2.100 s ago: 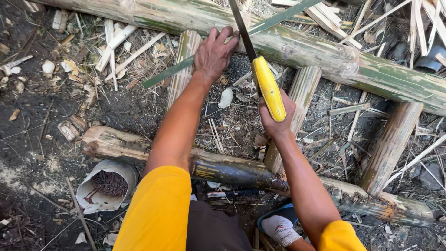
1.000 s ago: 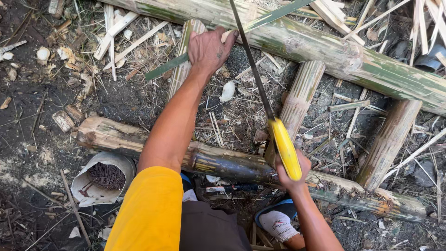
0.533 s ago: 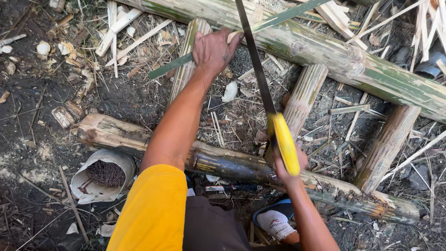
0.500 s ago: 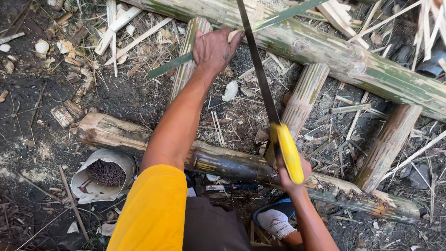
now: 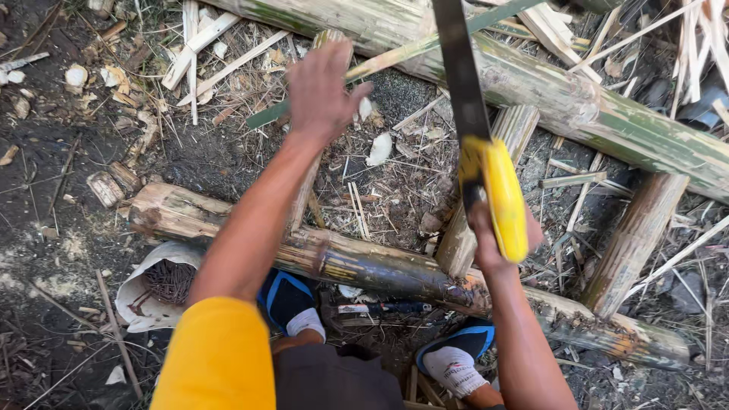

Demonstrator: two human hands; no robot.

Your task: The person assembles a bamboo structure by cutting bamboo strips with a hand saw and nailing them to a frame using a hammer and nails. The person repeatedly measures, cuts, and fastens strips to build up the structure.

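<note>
Head view: right hand [image 5: 497, 231] grips yellow-handled saw [image 5: 486, 163], rough bamboo pole [image 5: 547, 83].

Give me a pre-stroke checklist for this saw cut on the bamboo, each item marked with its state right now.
1. Right hand gripping the saw by its yellow handle: ok.
2. Left hand steadying the bamboo pole: not ok, it appears lifted with fingers spread, beside the thin green strip.
3. Left hand clear of the blade: ok, a gap shows.
4. Blade seated in the cut: cannot tell, the contact point is out of frame.
5. Feet clear of the blade: ok, behind the lower log.
</note>
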